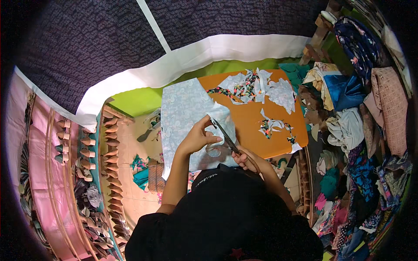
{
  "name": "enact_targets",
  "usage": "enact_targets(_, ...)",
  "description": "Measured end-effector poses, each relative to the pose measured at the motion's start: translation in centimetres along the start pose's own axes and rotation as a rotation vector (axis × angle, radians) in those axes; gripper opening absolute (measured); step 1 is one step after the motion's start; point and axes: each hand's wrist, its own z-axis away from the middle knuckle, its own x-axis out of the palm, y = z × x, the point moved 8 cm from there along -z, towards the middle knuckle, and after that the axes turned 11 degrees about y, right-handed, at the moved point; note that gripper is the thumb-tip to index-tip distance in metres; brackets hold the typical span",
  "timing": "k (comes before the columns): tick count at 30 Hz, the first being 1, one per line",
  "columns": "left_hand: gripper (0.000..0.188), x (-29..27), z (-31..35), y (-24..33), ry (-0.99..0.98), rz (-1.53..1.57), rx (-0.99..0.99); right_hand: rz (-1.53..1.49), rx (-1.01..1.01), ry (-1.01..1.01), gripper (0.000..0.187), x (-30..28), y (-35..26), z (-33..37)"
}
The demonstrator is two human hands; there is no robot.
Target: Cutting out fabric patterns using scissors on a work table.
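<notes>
A large piece of pale grey-blue patterned fabric [185, 111] lies over the left part of the orange tabletop [246, 114]. My left hand [197, 138] is over it, with thumb and fingers pinching the fabric's lifted edge. My right hand [246, 160] grips dark scissors [227, 138] close to my body. Their blades point up and left, and the tips are beside my left fingertips at the fabric. Whether the blades are closed is hard to tell. Beyond my hands lie dark floral and pale fabric scraps [251, 87], with a smaller scrap cluster [272, 127] nearer the right edge.
Piled fabrics [346, 130] crowd the right side. On the left, wooden racks hold rows of wooden shoe lasts [112, 167]. A dark patterned curtain [217, 19] with a white border hangs beyond the table. Teal scraps [140, 176] lie on the tiled floor.
</notes>
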Motion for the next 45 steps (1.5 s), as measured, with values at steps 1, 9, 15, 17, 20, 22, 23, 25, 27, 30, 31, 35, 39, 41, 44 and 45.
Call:
enact_targets(1, 0.059, 0.2, 0.0, 0.0, -0.016, 0.029, -0.034, 0.051, -0.122, -0.007, 0.031, 0.1, -0.5, 0.2)
enact_targets(9, 0.062, 0.1, 0.0, 0.0, -0.011, 0.033, -0.060, -0.314, -0.144, -0.082, 0.024, 1.6, -1.8, 0.5)
enact_targets(15, 0.060, 0.3, 0.0, 0.6, -0.043, 0.028, 0.003, 0.158, -0.246, -0.090, 0.022, 1.0, -1.8, 0.4)
enact_targets(17, 0.057, 0.4, 0.0, 1.0, -0.039, 0.041, 0.027, -0.232, 0.178, -0.133, 0.020, 1.3, 0.1, 0.4)
enact_targets(20, 0.058, 0.8, 0.1, 1.0, -0.075, 0.013, 0.011, -0.221, 0.096, -0.168, 0.022, 1.7, 0.0, -0.1)
enact_targets(22, 0.058, 1.1, 0.1, 0.5, -0.107, 0.071, -0.077, -0.243, 0.102, -0.167, 0.022, 1.7, 0.0, -0.1)
enact_targets(23, 0.058, 1.1, 0.2, 0.8, -0.096, 0.060, -0.081, -0.263, 0.108, -0.167, 0.022, 1.8, 0.0, -0.1)
enact_targets(25, 0.058, 0.9, 0.1, 0.6, -0.086, 0.030, -0.047, -0.240, 0.092, -0.169, 0.022, 2.0, -0.6, 0.2)
enact_targets(27, 0.058, 0.7, 0.1, 0.6, -0.074, -0.001, -0.013, -0.218, 0.076, -0.172, 0.023, 2.0, -0.8, 0.3)
enact_targets(30, 0.059, 0.6, 0.1, -0.2, -0.091, -0.030, -0.083, -0.117, 0.064, -0.116, 0.024, 1.1, 0.1, 0.0)
enact_targets(31, 0.059, 0.5, 0.1, -0.1, -0.086, -0.029, -0.076, -0.066, -0.028, -0.130, 0.026, 1.0, -0.2, 0.1)
enact_targets(35, 0.059, 0.3, 0.1, -0.2, -0.082, -0.017, -0.045, 0.077, -0.092, -0.179, 0.034, 1.5, -1.4, 0.5)
enact_targets(39, 0.062, 0.3, 0.0, 0.0, -0.097, -0.006, 0.019, 0.095, -0.044, -0.207, 0.035, 1.3, -0.7, 0.2)
enact_targets(41, 0.065, 0.5, 0.3, -0.2, -0.136, 0.029, -0.118, 0.087, 0.018, -0.163, 0.035, 0.8, 0.0, -0.1)
enact_targets(44, 0.067, 0.4, 0.4, -0.5, -0.145, -0.014, -0.128, 0.048, -0.041, -0.198, 0.037, 1.4, -1.5, 0.3)
enact_targets(45, 0.067, 0.4, 0.4, -0.7, -0.144, -0.015, -0.128, 0.048, -0.041, -0.199, 0.037, 1.5, -1.8, 0.3)
